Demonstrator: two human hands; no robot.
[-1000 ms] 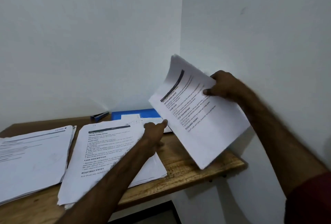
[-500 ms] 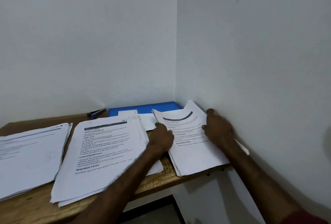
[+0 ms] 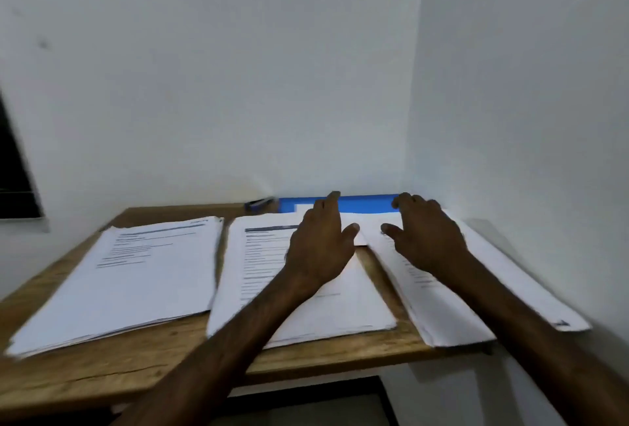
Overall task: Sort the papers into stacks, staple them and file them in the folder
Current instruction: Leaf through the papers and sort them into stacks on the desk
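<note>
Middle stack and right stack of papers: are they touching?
Apart: head view shows a strip of bare table between middle stack and right stack.

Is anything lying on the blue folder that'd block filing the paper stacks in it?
Yes. A white sheet lies across the near part of the flat blue folder, leaving only a back strip showing. It would likely need moving first. Nothing else visible blocks the left hand or right hand.

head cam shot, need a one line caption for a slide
Left hand and right hand, both open, over three paper stacks on a wooden desk, blue folder behind.
</note>
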